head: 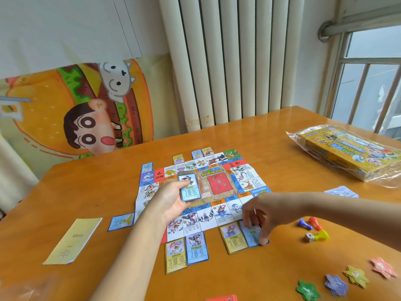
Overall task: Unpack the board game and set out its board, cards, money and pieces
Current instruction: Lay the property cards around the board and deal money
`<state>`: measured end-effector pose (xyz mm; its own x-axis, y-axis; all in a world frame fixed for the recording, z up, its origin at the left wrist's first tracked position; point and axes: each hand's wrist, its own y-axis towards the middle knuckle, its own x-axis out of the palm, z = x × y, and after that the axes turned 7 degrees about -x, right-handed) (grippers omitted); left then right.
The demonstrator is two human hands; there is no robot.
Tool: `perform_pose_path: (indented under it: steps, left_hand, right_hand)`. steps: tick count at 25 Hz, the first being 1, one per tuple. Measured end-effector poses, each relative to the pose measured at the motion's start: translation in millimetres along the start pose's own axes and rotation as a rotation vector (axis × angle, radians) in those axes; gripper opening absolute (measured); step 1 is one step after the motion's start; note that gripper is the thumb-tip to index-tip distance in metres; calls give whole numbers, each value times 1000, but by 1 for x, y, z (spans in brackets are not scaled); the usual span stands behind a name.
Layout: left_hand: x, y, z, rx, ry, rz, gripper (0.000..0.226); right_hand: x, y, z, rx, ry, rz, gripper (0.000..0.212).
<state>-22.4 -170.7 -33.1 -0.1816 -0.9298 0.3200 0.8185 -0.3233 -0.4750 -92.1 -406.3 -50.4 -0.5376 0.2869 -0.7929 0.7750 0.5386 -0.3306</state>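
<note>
The paper game board [249, 177] lies flat in the middle of the table. My left hand [173, 200] holds a stack of cards [189, 186] above the board's left half, a blue card on top. My right hand [259, 213] pinches a blue card [251, 234] lying at the board's near edge, beside a yellow card [233, 236]. Two more cards [186, 250] lie at the near edge, one blue card [120, 221] at the left, and others along the far edge. Three plastic pawns [312, 224] and a die [309, 236] lie to the right.
The game box [351, 151] in a plastic wrap sits at the far right. A yellow paper stack [72, 240] lies at the left. Star-shaped tokens [345, 279] in several colours sit near right. Purple paper money [341, 192] lies behind my right forearm. A radiator stands beyond the table.
</note>
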Motion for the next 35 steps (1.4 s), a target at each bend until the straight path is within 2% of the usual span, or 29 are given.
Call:
perform_pose_path:
  steps: [10, 18, 20, 22, 25, 27, 30, 35]
  left_hand:
    - [4, -5, -19, -75, -23, -86, 28]
    - [4, -12, -29, -93, -78, -128, 23]
    - [3, -13, -31, -66, -71, -145, 23]
    - [2, -14, -36, -11, -38, -136, 22]
    - [0, -12, -43, 66, 36, -66, 19]
    - [1, -13, -46, 114, 114, -27, 16]
    - [4, -16, -48, 174, 177, 17, 13]
    - [7, -18, -51, 215, 245, 101, 21]
  right_hand:
    - [-4, 2, -1, -24, -12, -25, 40]
    - [-7, 2, -4, -37, -3, -10, 38]
    - [-11, 2, -7, -56, 12, 75, 28]
    - [-15, 4, -11, -79, 79, 248, 18]
    - [-15, 10, -18, -94, 288, 467, 13]
    - [-11, 15, -23, -107, 440, 500, 17]
    - [-6, 22, -29, -132, 538, 491, 18]
    - [-3, 29, -35, -121, 490, 541, 31]
